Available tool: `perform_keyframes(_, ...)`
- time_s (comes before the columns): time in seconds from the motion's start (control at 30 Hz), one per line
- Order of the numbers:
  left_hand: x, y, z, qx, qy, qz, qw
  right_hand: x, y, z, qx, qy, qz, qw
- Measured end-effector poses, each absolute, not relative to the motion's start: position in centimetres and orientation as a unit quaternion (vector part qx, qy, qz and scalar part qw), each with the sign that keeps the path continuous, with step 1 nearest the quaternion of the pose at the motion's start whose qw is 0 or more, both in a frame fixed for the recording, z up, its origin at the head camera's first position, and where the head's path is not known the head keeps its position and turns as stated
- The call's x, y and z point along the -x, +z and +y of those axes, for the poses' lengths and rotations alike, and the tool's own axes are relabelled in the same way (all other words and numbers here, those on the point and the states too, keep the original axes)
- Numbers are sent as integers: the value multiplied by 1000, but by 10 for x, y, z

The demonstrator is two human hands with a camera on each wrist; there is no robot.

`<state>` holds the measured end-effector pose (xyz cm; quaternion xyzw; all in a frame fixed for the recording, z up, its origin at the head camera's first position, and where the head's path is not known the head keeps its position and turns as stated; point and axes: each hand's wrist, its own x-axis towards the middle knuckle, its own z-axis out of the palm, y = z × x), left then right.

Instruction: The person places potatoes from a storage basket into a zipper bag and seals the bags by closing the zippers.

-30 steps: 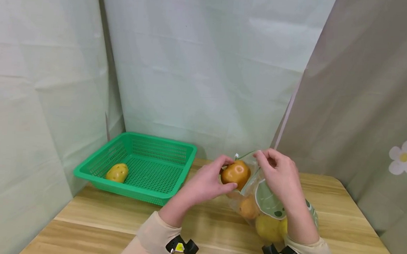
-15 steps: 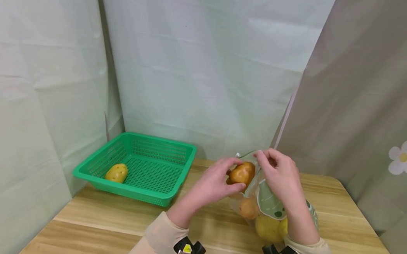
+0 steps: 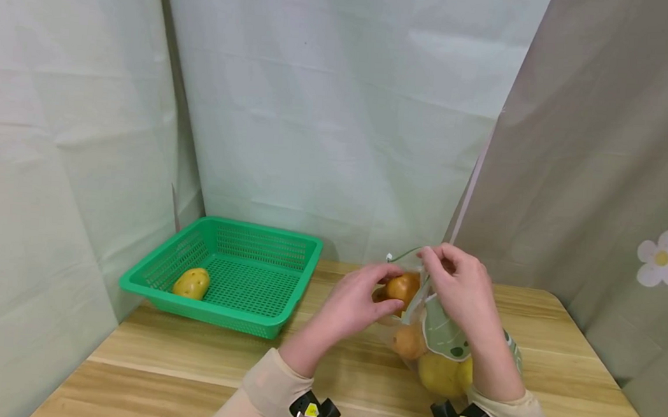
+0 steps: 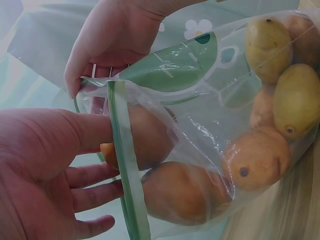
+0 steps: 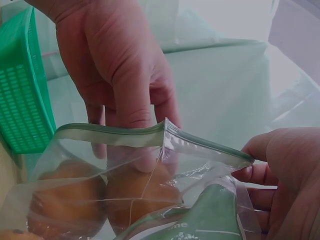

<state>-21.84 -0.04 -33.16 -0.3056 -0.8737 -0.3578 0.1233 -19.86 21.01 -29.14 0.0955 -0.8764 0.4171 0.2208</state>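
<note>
One potato (image 3: pixel 404 288) upright in bag (image 3: pixel 444 333) mouth.

Soft, even light fills the head view, bright without hard shadows; a faint shadow lies under the green basket (image 3: pixel 232 272) on the bench (image 3: pixel 187 352). Both wrist views look paler and hazier, with glare on the clear plastic bag (image 4: pixel 200 130) and close hands slightly soft.

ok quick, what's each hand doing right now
Left hand: fingers curled round a brown potato at the mouth of the clear bag.
Right hand: fingers pinch the bag's zip rim, holding it open.
</note>
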Motion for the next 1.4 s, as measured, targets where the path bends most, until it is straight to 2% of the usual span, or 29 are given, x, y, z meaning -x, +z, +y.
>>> perform_keyframes(0.2, 218, -333, 0, 280, -354, -884, 126, 199, -291, 210, -93, 419, -875, 223)
perform_keyframes(0.73, 220, -331, -5, 300, -347, -879, 130, 198, -290, 211, -91, 423, -874, 222)
perform_keyframes(1.4, 220, -317, -41, 263, -365, -883, 134, 199, -291, 212, -88, 420, -875, 222)
